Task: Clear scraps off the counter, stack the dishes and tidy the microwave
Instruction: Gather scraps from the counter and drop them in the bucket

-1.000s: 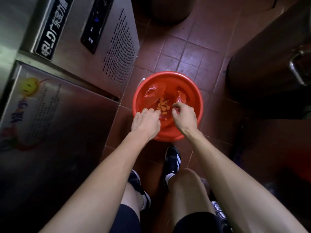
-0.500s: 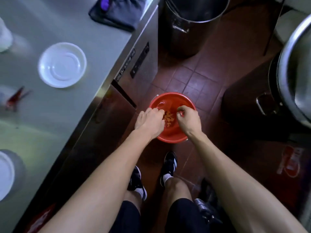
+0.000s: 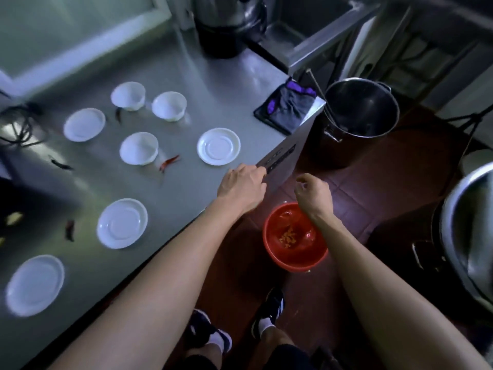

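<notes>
scrap clearing is in hand: the left hand (image 3: 241, 186), loosely curled and holding nothing, hovers at the counter (image 3: 186, 84) edge, the right hand (image 3: 314, 194), fingers curled on nothing visible, above the red basin (image 3: 294, 259) at 5 o'clock; next, pinch the red scrap (image 3: 168, 163) at 9 o'clock

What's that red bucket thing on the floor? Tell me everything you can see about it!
The red basin is round, looks like plastic and stands upright on the dark tiled floor, beside the steel counter. A thin red bag seems to line it, crumpled inside. Small orange scraps lie at the bottom. The person's right hand is above it, not touching it; that forearm hides part of the rim. A shoe stands near it, apart.
</notes>
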Tool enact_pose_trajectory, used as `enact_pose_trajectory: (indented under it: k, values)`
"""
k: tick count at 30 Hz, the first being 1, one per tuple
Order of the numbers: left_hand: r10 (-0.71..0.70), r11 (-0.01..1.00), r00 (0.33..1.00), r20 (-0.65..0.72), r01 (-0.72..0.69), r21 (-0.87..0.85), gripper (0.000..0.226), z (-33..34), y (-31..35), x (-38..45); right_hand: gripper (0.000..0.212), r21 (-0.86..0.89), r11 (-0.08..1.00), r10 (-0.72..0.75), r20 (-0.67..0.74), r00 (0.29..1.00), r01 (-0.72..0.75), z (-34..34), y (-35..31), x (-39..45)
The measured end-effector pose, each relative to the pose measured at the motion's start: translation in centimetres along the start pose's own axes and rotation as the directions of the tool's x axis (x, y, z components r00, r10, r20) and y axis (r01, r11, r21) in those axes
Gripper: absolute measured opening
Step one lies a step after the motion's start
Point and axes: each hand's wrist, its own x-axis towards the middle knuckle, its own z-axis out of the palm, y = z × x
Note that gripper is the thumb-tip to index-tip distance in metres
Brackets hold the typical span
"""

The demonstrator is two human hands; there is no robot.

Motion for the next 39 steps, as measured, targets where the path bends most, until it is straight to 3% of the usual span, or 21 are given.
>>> enact_pose_trajectory:
  k: [13, 27, 39]
  values:
    - [-0.178, 0.984, 0.976, -0.122, 0.175, -0.032, 0.034, -8.4, -13.4, -9.4, 0.032, -0.097, 0.951, -0.281, 0.119, 0.952, 0.293, 4.4, -16.1, -3.8]
    - [-0.406, 0.914, 0.885, -0.228, 0.391, -0.109, 0.033, -10.7, -33.1, -23.2, 0.030, -0.082, 0.859, -0.468, 0.273, 0.840, 0.505, 18.9, -32.8, -13.6]
    - [-0.652, 0.756, 0.725, -0.221, 0.601, -0.260, 0.029, -8.4, -44.0, -33.2, 0.031, -0.007, 0.732, -0.583, 0.512, 0.631, 0.681, 30.8, -42.8, -18.7]
